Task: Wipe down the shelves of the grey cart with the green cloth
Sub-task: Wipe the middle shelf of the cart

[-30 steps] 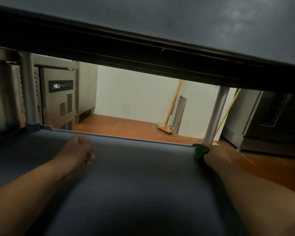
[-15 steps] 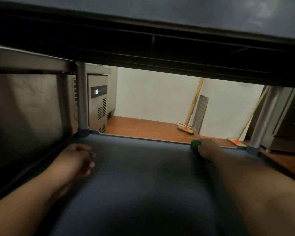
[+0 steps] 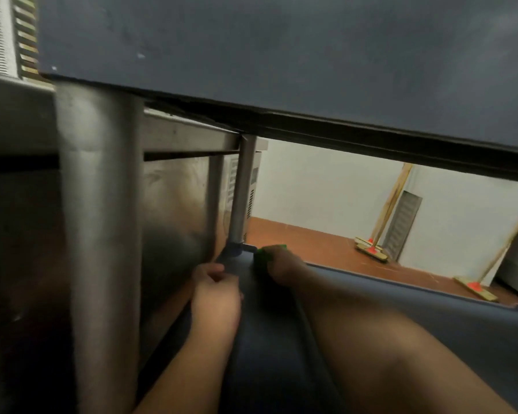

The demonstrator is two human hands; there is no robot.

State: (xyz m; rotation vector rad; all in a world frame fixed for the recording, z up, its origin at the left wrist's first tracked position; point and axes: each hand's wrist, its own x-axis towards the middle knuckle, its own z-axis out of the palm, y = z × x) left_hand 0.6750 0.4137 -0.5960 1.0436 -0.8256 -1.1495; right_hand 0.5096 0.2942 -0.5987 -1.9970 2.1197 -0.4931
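Note:
I look along a lower shelf (image 3: 431, 324) of the grey cart, with the shelf above (image 3: 281, 55) filling the top of the view. My right hand (image 3: 284, 265) reaches to the far left corner and grips the green cloth (image 3: 265, 254), pressing it on the shelf beside the far left post (image 3: 241, 198). Most of the cloth is hidden under the hand. My left hand (image 3: 217, 289) rests on the shelf's left edge with fingers curled over the rim.
A thick cart post (image 3: 99, 234) stands close at left. A steel cabinet (image 3: 177, 210) sits just beyond the left edge. Two brooms (image 3: 371, 249) (image 3: 476, 286) lean on the white wall over the orange tiled floor behind the cart.
My right hand slid the cloth leftward along the far edge, from the right post to the far left corner. The left hand moved to the left rim and my view swung left.

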